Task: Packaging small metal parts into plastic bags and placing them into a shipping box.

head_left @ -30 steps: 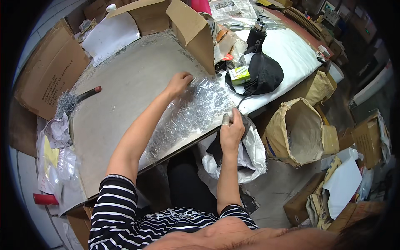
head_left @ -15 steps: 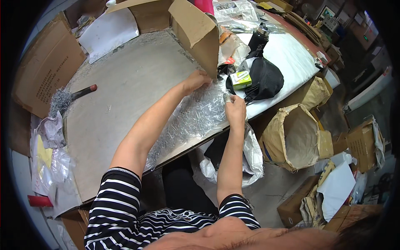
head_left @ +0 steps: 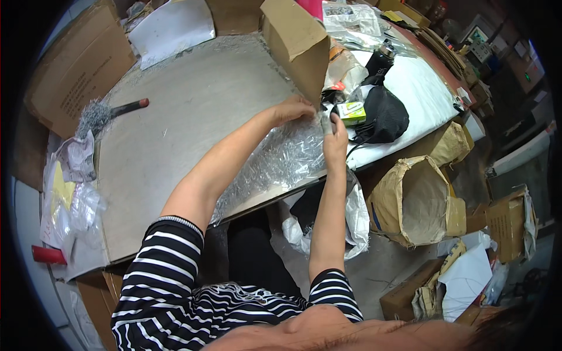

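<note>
A clear plastic bag (head_left: pixel 281 155) full of thin silvery metal pieces lies along the table's front edge. At the bag's far right end, my left hand (head_left: pixel 294 110) is closed, its fingertips pinching the plastic. My right hand (head_left: pixel 335 137) is closed at the same end, just right of the left fingertips, with its thumb up. A grey wrapping covers one of its fingers. How the plastic runs between the two hands is partly hidden. Just beyond the right hand sits a small green and white box (head_left: pixel 352 113) beside a black mesh cap (head_left: pixel 383 117).
A cardboard flap (head_left: pixel 298 52) stands behind my hands. A black bottle (head_left: pixel 380 61) is at the back right. On the grey tabletop (head_left: pixel 193 99) a dark-handled tool (head_left: pixel 129 107) lies in a metal pile. Below right are a white sack (head_left: pixel 358 225) and an open paper sack (head_left: pixel 386 202).
My right hand has moved up and closer to my left, its thumb now raised. The left hand stays at the bag's end. The whole view has shifted slightly.
</note>
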The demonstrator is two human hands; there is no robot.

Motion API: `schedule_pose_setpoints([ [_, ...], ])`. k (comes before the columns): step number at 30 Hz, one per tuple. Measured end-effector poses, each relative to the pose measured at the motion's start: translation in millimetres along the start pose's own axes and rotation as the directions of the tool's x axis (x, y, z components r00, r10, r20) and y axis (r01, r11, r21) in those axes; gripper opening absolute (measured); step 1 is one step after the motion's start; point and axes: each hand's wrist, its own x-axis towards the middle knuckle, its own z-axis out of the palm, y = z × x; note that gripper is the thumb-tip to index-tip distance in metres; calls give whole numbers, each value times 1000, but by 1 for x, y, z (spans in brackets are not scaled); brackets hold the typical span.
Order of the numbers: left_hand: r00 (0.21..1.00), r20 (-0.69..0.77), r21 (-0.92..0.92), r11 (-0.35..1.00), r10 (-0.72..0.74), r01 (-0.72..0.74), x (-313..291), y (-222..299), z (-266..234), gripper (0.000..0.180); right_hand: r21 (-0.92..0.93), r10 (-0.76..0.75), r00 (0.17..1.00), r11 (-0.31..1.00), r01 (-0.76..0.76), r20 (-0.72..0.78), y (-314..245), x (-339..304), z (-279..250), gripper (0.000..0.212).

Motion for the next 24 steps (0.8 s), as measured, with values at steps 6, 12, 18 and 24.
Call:
schedule_pose_setpoints([
  [6, 885, -266, 504, 838, 381, -209, -109, 45, -26, 48, -400, 55, 994, 916, -15, 90, -17, 3, -10, 46],
  [12, 825, -524, 612, 767, 210, 194, -350, -31, 6, 101, -476, 38, 948, 871, 123, 316, -67, -30, -3, 68],
  [18, 745, -610, 716, 590, 268, 374, -331, -36, 70, 123, -590, 98, 922, 793, 154, 373, -101, -66, 17, 75],
  [24, 693, -651, 689, 623, 309, 370, -294, -35, 83, 125, -537, -30, 880, 782, 316, 475, -109, -97, 49, 67],
])
